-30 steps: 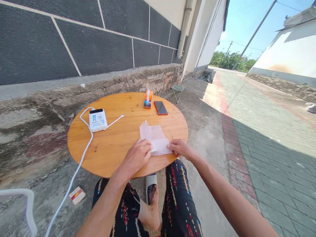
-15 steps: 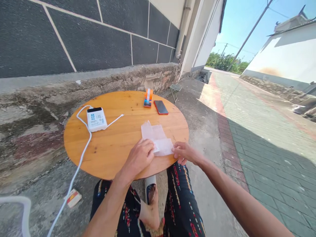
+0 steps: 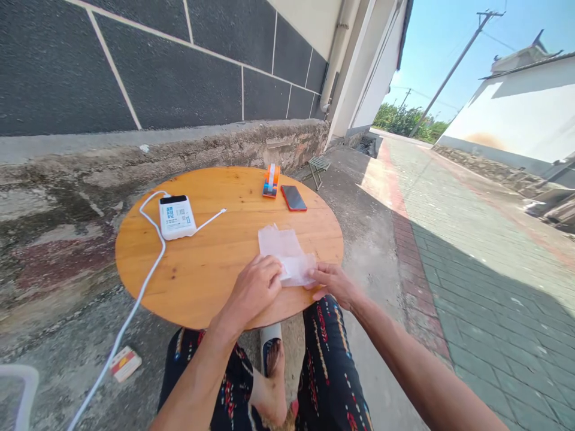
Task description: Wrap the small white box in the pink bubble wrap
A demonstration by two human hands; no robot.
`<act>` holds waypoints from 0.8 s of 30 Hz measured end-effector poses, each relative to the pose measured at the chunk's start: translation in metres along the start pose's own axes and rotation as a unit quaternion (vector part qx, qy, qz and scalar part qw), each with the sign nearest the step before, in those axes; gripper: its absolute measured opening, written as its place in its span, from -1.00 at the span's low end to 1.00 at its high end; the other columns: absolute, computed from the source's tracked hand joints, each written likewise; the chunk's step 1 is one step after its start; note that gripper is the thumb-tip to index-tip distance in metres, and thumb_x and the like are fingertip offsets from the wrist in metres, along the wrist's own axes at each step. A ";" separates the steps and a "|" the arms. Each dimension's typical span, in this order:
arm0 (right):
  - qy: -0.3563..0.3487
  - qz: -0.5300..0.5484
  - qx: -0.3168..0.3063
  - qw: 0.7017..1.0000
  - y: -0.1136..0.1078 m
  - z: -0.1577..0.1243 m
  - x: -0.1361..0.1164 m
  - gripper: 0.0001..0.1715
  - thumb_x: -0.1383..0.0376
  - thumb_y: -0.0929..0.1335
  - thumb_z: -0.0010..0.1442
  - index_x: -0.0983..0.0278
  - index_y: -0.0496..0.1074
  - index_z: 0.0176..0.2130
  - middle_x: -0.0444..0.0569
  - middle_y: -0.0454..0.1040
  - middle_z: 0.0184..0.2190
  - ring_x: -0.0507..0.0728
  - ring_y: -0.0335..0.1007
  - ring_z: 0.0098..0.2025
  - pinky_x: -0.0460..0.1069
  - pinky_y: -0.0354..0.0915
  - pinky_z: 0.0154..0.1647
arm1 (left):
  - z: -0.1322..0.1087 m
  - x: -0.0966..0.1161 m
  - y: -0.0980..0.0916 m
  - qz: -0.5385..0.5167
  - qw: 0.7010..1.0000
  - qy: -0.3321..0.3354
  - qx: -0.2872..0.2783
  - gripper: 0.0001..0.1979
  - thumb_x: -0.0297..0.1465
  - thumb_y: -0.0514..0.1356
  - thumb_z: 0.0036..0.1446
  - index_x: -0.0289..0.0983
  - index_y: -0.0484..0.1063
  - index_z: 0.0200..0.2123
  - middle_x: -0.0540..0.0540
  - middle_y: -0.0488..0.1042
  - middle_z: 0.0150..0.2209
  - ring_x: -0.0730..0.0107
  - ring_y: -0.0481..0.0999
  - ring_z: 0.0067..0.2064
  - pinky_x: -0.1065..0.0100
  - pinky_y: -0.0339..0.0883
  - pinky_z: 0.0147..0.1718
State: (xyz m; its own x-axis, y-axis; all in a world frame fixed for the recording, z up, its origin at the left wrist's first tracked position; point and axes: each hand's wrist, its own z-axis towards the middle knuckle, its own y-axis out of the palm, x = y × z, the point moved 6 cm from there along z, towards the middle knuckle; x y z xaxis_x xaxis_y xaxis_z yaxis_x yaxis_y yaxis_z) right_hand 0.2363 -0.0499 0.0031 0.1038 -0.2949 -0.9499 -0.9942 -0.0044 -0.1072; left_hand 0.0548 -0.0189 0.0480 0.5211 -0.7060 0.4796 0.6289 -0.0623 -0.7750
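- Translucent sheet (image 3: 277, 240): near-right part of the round wooden surface (image 3: 197, 281), between both hands, close to the near edge. Far part lies spread out; near part looks doubled over.
- Far left of the setup: white cable (image 3: 151, 272) drops over the surface's left edge toward the ground. Snag risk: a leg or forearm catching that run could drag what it's plugged into.
- White device (image 3: 176, 218): left side of surface, dark panel at its far end, short lead sticking out right. Well apart from the sheet.
- Left hand (image 3: 258, 284): fingers curled, down at the sheet's left edge, looks like it's pinning it. Can't tell if anything sits under the fingertips. If that pressure goes uneven, sheet could skew or crease.
- Orange tape dispenser (image 3: 272, 181): far side, upright, beyond the sheet. Reaching for it would take a hand off, and the sheet looks light enough to spring open or lift in a breeze.
- Phone (image 3: 293, 198): just right of the dispenser, lying flat. Could get bumped on a careless reach.
- Right hand (image 3: 335, 284): nearly closed, thumb over the sheet's right edge, fingers mostly hidden below; reads as a light pinch. Too hard a pull could tear thin material or slide it off the near edge.
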 end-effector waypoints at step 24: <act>-0.135 -0.323 0.152 0.924 0.012 0.038 -0.015 -0.72 0.23 0.38 -0.07 0.27 0.19 -0.58 -0.22 0.21 -0.63 -0.03 0.12 -0.54 -0.12 -0.04 -0.54 | 0.008 0.000 0.000 0.001 0.999 0.000 -0.038 -0.81 -0.56 0.07 0.09 -0.23 0.45 -0.33 -0.05 0.49 -0.25 0.31 0.42 -0.14 0.30 0.30 -0.13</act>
State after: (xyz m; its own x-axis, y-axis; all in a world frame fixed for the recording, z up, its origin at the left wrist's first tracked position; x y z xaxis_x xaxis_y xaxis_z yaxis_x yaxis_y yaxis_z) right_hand 0.2239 -0.0094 0.0050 0.7175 -0.0761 -0.6924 -0.6723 0.1847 -0.7169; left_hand 0.0599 -0.0133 0.0514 0.5225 -0.7061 0.4779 0.5816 -0.1146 -0.8053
